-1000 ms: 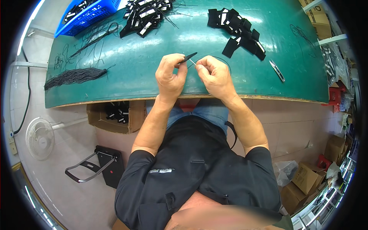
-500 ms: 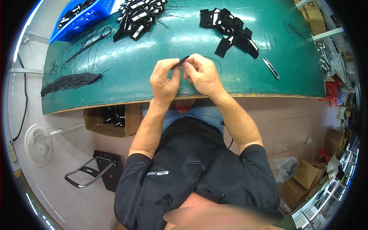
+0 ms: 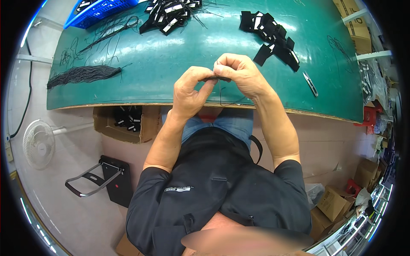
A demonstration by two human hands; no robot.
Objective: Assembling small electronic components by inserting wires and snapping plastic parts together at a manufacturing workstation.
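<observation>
A small, flat black fabric piece is held just above the near part of the table. My left hand pinches its left end between thumb and fingers. My right hand is closed over the right end, thumb and forefinger pressed together; whatever lies between those fingertips is too small to make out. A thin dark cord hangs in a loop below the piece, towards the table edge. Farther off, to the right, lies a pile of black fabric pieces with white labels.
Small thread snips lie on the green table at the right. At left are a bundle of dark cords and loose strands. A heap of corded black pieces and a blue basket sit farther back. A cardboard box stands below.
The black piece has turned from steeply tilted to nearly level. My right hand has shifted its grip, with its fingertips now above the piece. The whole view has shifted slightly.
</observation>
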